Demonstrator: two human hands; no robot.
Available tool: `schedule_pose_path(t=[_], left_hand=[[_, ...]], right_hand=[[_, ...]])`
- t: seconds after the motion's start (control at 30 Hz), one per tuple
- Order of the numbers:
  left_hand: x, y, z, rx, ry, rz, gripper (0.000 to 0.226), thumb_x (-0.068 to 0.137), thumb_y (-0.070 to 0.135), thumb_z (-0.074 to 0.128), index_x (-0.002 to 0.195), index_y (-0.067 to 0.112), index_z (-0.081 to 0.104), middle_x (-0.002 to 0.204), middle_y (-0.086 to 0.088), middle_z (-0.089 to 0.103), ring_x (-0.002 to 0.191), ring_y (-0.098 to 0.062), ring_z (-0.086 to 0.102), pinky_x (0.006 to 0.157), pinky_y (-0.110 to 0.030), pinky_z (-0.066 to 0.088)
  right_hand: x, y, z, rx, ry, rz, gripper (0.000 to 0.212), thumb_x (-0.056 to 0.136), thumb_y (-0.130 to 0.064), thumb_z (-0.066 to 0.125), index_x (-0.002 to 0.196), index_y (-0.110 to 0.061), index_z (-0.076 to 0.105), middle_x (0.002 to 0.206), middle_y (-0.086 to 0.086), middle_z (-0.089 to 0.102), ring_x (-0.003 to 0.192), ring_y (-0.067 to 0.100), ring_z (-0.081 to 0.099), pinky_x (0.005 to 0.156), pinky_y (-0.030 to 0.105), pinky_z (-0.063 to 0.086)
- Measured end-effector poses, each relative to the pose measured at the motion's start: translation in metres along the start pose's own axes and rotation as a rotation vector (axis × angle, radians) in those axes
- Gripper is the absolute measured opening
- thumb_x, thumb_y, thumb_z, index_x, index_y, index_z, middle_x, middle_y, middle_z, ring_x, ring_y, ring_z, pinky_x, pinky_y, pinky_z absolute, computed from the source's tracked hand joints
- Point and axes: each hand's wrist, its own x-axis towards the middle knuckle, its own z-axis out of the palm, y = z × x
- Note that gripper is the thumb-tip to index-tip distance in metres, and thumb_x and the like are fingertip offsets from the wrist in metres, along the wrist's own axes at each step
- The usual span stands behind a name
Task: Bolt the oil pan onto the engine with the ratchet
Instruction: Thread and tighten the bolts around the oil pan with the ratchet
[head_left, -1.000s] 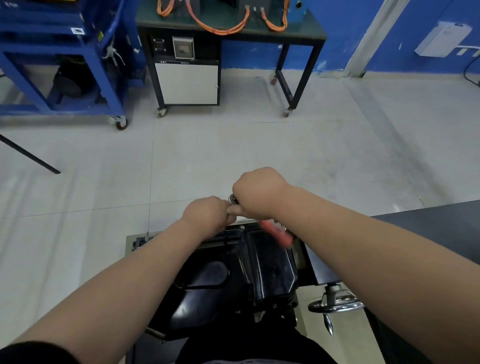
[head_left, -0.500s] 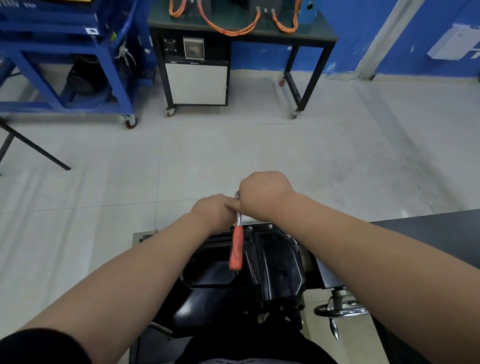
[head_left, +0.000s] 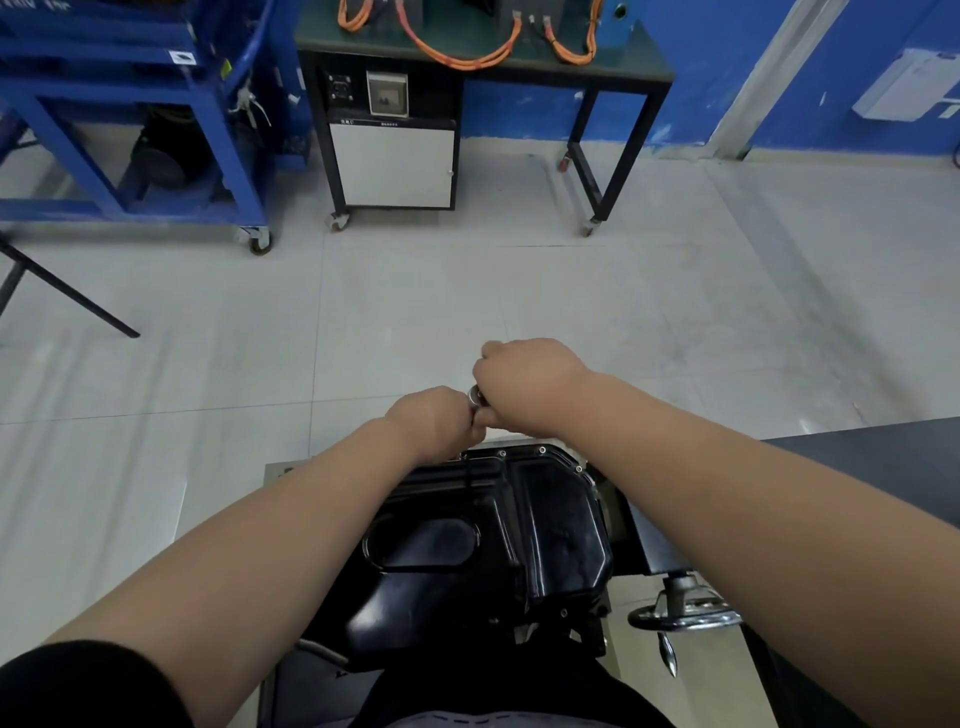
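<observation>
The oil pan (head_left: 519, 530) was glossy black. The visible end of the ratchet (head_left: 474, 396), at the pan's far edge, was bright silver. Right of the pan, the handwheel (head_left: 685, 616) was chrome. Beyond the pan, the floor (head_left: 571, 301) was pale grey tile with thin dark joints. Farther beyond were a blue rack (head_left: 104, 49), orange cables (head_left: 470, 58), a dark green bench top (head_left: 639, 65), a white cabinet door (head_left: 397, 166) and a blue wall (head_left: 841, 62). Left of the pan, the sleeve (head_left: 78, 686) was black.

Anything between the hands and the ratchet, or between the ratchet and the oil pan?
Nothing visible: the left hand and right hand both curl around the ratchet at the far rim of the oil pan. Its handle is hidden.
</observation>
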Motion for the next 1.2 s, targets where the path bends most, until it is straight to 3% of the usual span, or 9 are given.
schedule_pose_path(t=[0.1,0.27,0.5,0.67,0.73,0.87,1.03,1.1,1.2], left_hand=[[0.0,-0.003,0.0,0.032,0.001,0.007,0.033,0.092,0.035,0.034,0.063,0.019,0.036,0.072,-0.004,0.053,0.062,-0.021,0.045,0.057,-0.028,0.036],[0.001,0.0,-0.003,-0.076,0.011,-0.066,0.025,0.086,0.03,0.039,0.063,0.021,0.044,0.072,0.005,0.051,0.074,-0.023,0.048,0.06,-0.022,0.035],[-0.001,-0.002,-0.004,0.014,-0.004,0.034,0.033,0.09,0.035,0.036,0.059,0.022,0.037,0.065,0.003,0.048,0.068,-0.023,0.049,0.057,-0.028,0.037],[-0.001,0.0,-0.002,-0.042,-0.002,-0.076,0.027,0.087,0.03,0.038,0.09,0.023,0.064,0.1,-0.001,0.066,0.09,-0.025,0.059,0.069,-0.024,0.038],[0.0,0.002,0.0,-0.01,-0.035,-0.047,0.028,0.09,0.029,0.037,0.099,0.021,0.062,0.108,-0.004,0.065,0.097,-0.026,0.059,0.072,-0.026,0.038],[-0.001,0.003,0.003,0.01,-0.03,-0.008,0.02,0.088,0.032,0.037,0.076,0.02,0.047,0.094,-0.006,0.065,0.074,-0.023,0.051,0.063,-0.028,0.038],[-0.002,0.005,0.003,-0.126,-0.009,-0.109,0.019,0.087,0.027,0.04,0.08,0.023,0.057,0.098,-0.001,0.063,0.088,-0.026,0.055,0.066,-0.019,0.036],[-0.003,0.006,0.001,-0.103,-0.024,-0.077,0.023,0.089,0.023,0.037,0.088,0.018,0.06,0.104,-0.005,0.065,0.094,-0.028,0.058,0.07,-0.024,0.039],[-0.005,0.004,0.0,-0.057,-0.026,-0.011,0.024,0.089,0.028,0.038,0.067,0.02,0.043,0.094,-0.009,0.065,0.077,-0.026,0.054,0.064,-0.028,0.038]], right_hand=[[-0.003,0.009,-0.003,-0.024,0.071,-0.11,0.029,0.091,-0.042,0.047,0.099,-0.018,0.062,0.102,0.003,0.053,0.087,0.024,0.055,0.063,0.031,0.033],[0.0,-0.01,0.003,0.092,-0.054,0.242,0.05,0.09,-0.061,0.034,0.074,-0.02,0.057,0.066,0.0,0.043,0.058,0.021,0.045,0.049,0.024,0.027],[-0.005,0.006,-0.002,-0.068,0.108,-0.17,0.029,0.092,-0.037,0.044,0.106,-0.016,0.058,0.106,0.003,0.051,0.093,0.023,0.054,0.063,0.031,0.029],[-0.001,-0.009,0.002,0.035,-0.065,0.182,0.046,0.092,-0.055,0.033,0.08,-0.02,0.061,0.067,-0.001,0.042,0.068,0.024,0.051,0.05,0.025,0.027],[0.0,-0.009,0.002,0.03,-0.029,0.145,0.037,0.093,-0.045,0.04,0.087,-0.017,0.062,0.073,-0.001,0.043,0.065,0.023,0.049,0.05,0.025,0.025],[-0.007,0.006,0.003,-0.062,0.123,-0.116,0.03,0.092,-0.04,0.044,0.103,-0.017,0.06,0.101,0.002,0.052,0.089,0.023,0.055,0.062,0.03,0.027],[-0.005,-0.014,0.01,0.071,-0.042,0.241,0.049,0.092,-0.056,0.031,0.083,-0.019,0.062,0.07,0.0,0.043,0.064,0.024,0.047,0.049,0.024,0.025],[-0.003,-0.013,0.009,0.086,-0.025,0.19,0.037,0.093,-0.045,0.038,0.094,-0.017,0.062,0.084,0.002,0.048,0.069,0.025,0.048,0.048,0.025,0.024],[-0.007,0.001,0.006,0.024,0.08,-0.065,0.03,0.091,-0.039,0.046,0.105,-0.015,0.058,0.104,0.004,0.051,0.09,0.025,0.056,0.064,0.03,0.034]])
